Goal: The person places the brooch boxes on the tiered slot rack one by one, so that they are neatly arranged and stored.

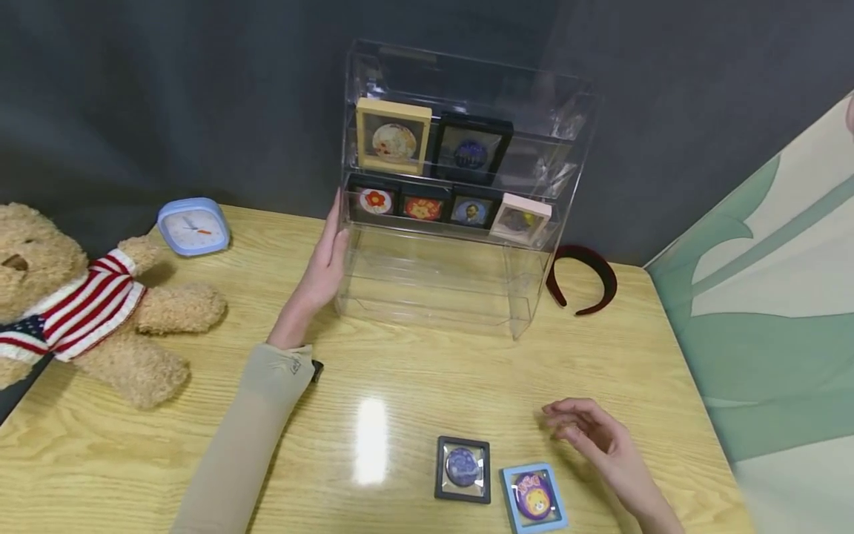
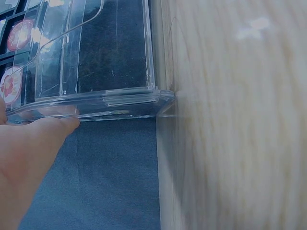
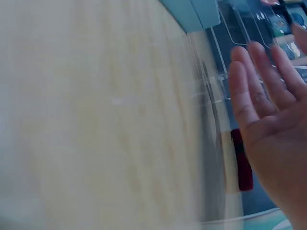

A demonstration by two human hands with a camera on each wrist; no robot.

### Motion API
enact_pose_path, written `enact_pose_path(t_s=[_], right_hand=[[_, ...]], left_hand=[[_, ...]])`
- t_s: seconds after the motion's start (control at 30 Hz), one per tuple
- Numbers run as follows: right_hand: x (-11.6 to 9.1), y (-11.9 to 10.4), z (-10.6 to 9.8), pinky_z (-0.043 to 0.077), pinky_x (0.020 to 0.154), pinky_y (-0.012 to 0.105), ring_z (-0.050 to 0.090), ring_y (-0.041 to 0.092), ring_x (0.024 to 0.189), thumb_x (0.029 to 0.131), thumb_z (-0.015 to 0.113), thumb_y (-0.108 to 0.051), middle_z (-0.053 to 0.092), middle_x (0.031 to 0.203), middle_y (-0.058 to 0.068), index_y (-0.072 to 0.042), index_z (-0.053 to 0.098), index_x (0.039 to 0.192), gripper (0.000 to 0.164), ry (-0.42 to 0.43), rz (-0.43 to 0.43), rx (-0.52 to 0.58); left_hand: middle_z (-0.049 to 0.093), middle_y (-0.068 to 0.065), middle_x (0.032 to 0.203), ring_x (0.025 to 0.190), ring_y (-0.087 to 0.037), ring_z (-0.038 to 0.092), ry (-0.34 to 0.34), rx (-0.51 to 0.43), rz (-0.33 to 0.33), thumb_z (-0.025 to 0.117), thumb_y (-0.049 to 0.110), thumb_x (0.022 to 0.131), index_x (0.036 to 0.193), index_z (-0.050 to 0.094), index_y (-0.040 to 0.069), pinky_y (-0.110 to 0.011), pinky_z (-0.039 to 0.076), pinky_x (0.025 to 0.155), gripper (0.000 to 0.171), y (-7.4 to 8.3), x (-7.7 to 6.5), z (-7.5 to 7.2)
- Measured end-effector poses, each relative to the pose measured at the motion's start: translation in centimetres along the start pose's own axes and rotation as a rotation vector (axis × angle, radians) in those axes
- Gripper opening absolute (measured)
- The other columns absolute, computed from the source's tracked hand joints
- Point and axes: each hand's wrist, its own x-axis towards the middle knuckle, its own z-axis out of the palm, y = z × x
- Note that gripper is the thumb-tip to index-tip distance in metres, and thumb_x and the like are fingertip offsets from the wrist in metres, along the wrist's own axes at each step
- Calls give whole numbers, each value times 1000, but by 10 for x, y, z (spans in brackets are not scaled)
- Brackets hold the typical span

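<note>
A clear acrylic display stand [image 1: 427,271] stands toward the back of the table. My left hand [image 1: 325,256] rests along its left side with fingers extended; in the left wrist view, the thumb [image 2: 53,129] presses against the side panel. Small framed badges fill part of two tiers, including a yellow frame [image 1: 394,170] and a pink frame [image 1: 510,237]. My right hand [image 1: 597,445] hovers over the table at front right, fingers loosely bent and holding nothing. Close to its left lie a light blue frame with a bear badge [image 1: 534,497] and a black frame with a blue badge [image 1: 462,469].
A dark red headband [image 1: 603,274] lies right of the stand. At the left are a blue clock [image 1: 194,227] and a teddy bear [image 1: 160,308] in a striped sweater. A dark curtain [image 1: 200,96] hangs behind, and a green-and-white patterned cloth [image 1: 774,326] borders the right edge.
</note>
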Motion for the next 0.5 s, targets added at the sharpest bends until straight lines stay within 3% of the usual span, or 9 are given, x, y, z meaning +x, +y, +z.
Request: enact_pose_path(t_s=[0.2, 0.37, 0.5], right_hand=[[-18, 10, 5, 56, 96, 24, 65, 15, 125, 100, 58, 19, 65, 144, 14, 8, 53, 147, 48, -106, 76, -40], [-24, 14, 4, 49, 101, 20, 59, 12, 134, 93, 65, 22, 61, 152, 14, 9, 50, 151, 61, -203, 37, -46], [-25, 10, 2, 45, 104, 17, 56, 7, 136, 90, 77, 13, 60, 153, 9, -2, 55, 153, 68, -248, 88, -128]], left_hand=[[-1, -8, 180, 163, -17, 1, -2, 10, -10, 25, 12, 118, 173, -1, 8, -29, 4, 130, 60, 1, -2, -1], [-2, -8, 179, 163, -18, 1, -9, 3, -20, 25, 8, 118, 172, -2, 7, -29, 4, 130, 61, 1, -1, 0], [-3, -9, 179, 164, -21, -1, -11, -3, -29, 24, 6, 117, 172, -4, 7, -30, 2, 130, 61, 4, 0, 1]])
